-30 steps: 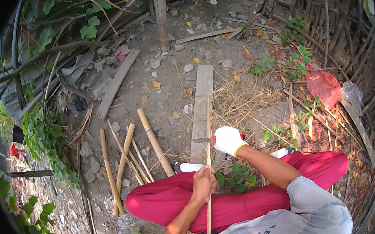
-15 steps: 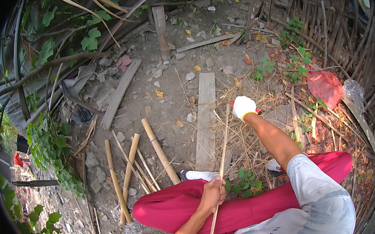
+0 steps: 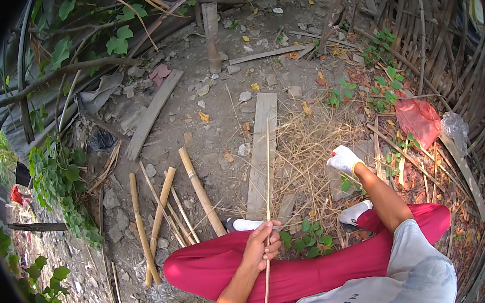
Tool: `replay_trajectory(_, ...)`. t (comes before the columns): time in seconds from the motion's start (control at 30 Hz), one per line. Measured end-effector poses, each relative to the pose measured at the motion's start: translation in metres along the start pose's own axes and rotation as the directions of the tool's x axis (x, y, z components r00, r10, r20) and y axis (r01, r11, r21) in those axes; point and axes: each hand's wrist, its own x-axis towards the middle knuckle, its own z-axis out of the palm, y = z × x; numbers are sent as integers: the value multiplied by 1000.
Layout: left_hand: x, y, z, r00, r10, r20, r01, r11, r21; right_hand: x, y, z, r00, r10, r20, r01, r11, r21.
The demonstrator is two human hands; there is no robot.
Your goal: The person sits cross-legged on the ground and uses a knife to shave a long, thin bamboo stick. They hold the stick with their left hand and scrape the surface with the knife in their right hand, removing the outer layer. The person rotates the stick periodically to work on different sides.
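Observation:
My bare left hand [image 3: 261, 246] is closed round a long, thin bamboo strip [image 3: 269, 190]. The strip slants up from my lap, its far end over a grey wooden board [image 3: 260, 173]. To the right, my right hand [image 3: 345, 160], in a white glove with a yellow cuff, is closed on a small red tool [image 3: 332, 153]. Only a bit of red shows past the fingers, so its kind cannot be made out. This hand is apart from the strip, above the ground near my right foot [image 3: 356, 213].
Several bamboo poles [image 3: 199, 185] lie left of my legs. Dry shavings [image 3: 304, 157] cover the soil around the board. Another plank [image 3: 155, 114] lies farther left. A red plastic bag [image 3: 418, 118] rests near the stick fence [image 3: 448, 44] at right. Green leaves [image 3: 309, 239] grow between my feet.
My right hand has moved away from the strip, to the right and nearer my body. The strip now stands straighter, and my left hand has shifted a little left with its fingers looser.

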Motion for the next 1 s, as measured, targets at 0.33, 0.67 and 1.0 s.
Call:
replay_trajectory(0.33,5,-3,4,999,-6,-39,10,994,105,-59,-53,-7,946,-320,-57,322,946,28)
replay_trajectory(0.67,3,-7,9,995,80,-56,-61,960,274,-112,-138,8,896,-444,11,441,893,82)
replay_trajectory(1.0,4,-9,12,988,113,-104,-86,968,237,-132,-161,12,844,-534,53,536,843,-40)
